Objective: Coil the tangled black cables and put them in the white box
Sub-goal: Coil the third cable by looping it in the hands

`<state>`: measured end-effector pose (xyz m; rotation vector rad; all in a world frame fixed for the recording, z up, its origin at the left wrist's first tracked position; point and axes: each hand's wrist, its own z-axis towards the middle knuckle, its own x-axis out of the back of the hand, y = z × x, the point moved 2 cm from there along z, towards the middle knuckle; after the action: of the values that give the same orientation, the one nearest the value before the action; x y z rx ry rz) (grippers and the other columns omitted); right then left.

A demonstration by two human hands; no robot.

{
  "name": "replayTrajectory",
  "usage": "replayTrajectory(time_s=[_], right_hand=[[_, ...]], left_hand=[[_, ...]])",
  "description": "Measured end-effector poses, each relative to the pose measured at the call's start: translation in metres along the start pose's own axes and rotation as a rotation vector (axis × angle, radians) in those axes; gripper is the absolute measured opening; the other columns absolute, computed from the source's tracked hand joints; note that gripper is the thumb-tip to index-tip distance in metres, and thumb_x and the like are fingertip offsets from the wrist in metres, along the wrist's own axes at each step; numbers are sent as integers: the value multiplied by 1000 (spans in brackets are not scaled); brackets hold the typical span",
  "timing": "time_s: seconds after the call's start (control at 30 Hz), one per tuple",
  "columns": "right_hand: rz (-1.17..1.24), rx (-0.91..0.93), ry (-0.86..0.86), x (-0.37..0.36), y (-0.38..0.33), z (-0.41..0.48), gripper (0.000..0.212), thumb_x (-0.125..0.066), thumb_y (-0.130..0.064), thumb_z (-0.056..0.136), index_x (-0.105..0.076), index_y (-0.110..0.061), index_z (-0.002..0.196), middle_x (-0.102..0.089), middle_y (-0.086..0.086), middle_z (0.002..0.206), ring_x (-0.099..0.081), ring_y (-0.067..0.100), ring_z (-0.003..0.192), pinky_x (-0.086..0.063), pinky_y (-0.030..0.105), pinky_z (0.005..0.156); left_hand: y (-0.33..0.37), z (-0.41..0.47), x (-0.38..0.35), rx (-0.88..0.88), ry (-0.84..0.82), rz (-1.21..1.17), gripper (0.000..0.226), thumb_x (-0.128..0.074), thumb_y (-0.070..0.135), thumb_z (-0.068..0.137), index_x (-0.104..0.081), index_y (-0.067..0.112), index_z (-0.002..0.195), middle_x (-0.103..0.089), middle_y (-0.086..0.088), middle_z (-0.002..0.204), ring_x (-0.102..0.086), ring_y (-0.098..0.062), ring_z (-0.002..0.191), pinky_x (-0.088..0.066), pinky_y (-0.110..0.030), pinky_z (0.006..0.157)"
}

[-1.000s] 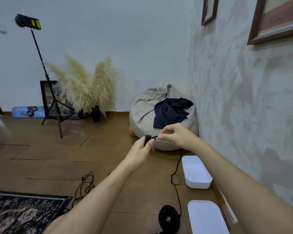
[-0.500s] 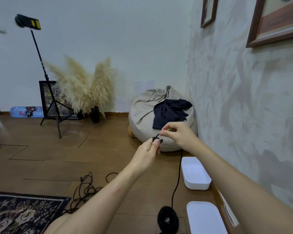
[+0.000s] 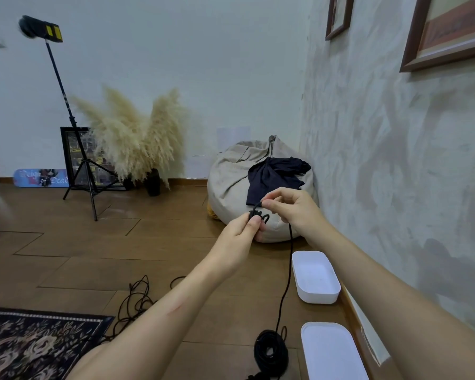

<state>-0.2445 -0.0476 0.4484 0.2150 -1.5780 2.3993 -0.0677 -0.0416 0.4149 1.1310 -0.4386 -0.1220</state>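
The grip of the left hand (image 3: 242,229) is closed. Its thumb and fingers pinch a small bunch of black loops (image 3: 258,214), so the turns already made cannot spring apart. The grip of the right hand (image 3: 291,208) is closed too. It pinches the thin black cable (image 3: 288,270) just beside the bunch, I think so it can lead the next turn around. Both hands are up in the air, which lets the rest of the cable hang straight down and not twist. It drops to a thick round coil of black cable (image 3: 270,353) lying on the brown wooden floor (image 3: 93,256); I cannot tell if the two are one piece. The open white plastic box (image 3: 317,297) sits on the floor by the wall, just beside the hanging cable, handy for dropping a bundle in. Nothing is in it yet. What looks like its flat white lid (image 3: 329,352) lies nearer the person, beside the coil. More loose black cable (image 3: 137,300) lies tangled near the dark flowered rug (image 3: 39,344), not yet coiled. Behind the hands sits a grey beanbag (image 3: 231,176).
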Motion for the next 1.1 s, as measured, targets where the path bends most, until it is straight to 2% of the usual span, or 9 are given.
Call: replayTrajectory(time_s=[0.17,0.33,0.43,0.53,0.67,0.77,0.93,1.03,1.1], right_hand=[[6,-9,-48,-4,4,-2,12,-65,-17,100,-76,-16,104,-62,-7,69,-47,11,64,-42,23,63],[89,-76,-75,-20,10,-7,21,-53,-11,105,-73,-13,110,-67,2,76,-59,13,73,-55,33,73],[195,-186,-159,-37,12,-17,23,-45,-9,108,-67,-12,101,-64,-8,70,-58,12,72,-55,28,73],[49,-202,-227,-57,17,-22,23,-42,-11,109,-64,-5,108,-65,-3,78,-60,14,70,-54,26,66],[-84,-129,-380,-79,11,-25,27,-38,-16,109,-61,-24,99,-67,0,76,-60,11,63,-51,27,61],[-213,-100,-413,-82,8,-20,31,-40,-7,102,-60,-22,83,-62,-2,68,-54,6,56,-45,28,59],[-325,-110,-425,-64,8,-13,21,-54,-13,98,-68,-2,88,-52,-9,62,-42,5,55,-34,22,56],[-356,-130,-469,-45,-2,-13,21,-58,-20,101,-71,-15,85,-51,-17,57,-39,2,54,-32,19,55],[-425,-118,-492,-32,-5,-12,18,-60,-23,101,-74,-16,93,-52,-17,56,-42,-1,52,-32,15,55]], left_hand=[[6,0,0,-46,8,-43,37,-42,47,98,-64,17,94,-58,6,80,-57,-16,87,-48,-50,94],[17,1,1,-135,-39,-138,25,-45,31,98,-62,13,97,-58,11,79,-58,-6,85,-49,-21,85],[20,3,6,-143,-4,-208,28,-47,31,97,-62,8,102,-60,10,81,-60,-8,86,-52,-21,80],[15,9,10,-104,89,-236,26,-48,35,95,-63,15,101,-62,12,81,-61,-9,89,-51,-24,80],[3,17,16,-26,264,-236,16,-51,33,101,-63,23,99,-67,11,82,-67,-15,99,-52,-31,93],[-4,21,19,14,359,-118,16,-47,22,109,-61,23,100,-67,4,92,-65,-14,98,-49,-22,84],[-20,24,19,71,311,142,17,-47,25,108,-59,15,101,-67,2,92,-63,-17,90,-50,-36,80],[-24,23,21,93,247,205,21,-46,27,108,-58,11,100,-67,-1,93,-62,-19,89,-48,-34,76],[-26,20,19,107,154,264,23,-44,27,109,-58,10,103,-67,-1,97,-62,-17,91,-47,-31,76]])
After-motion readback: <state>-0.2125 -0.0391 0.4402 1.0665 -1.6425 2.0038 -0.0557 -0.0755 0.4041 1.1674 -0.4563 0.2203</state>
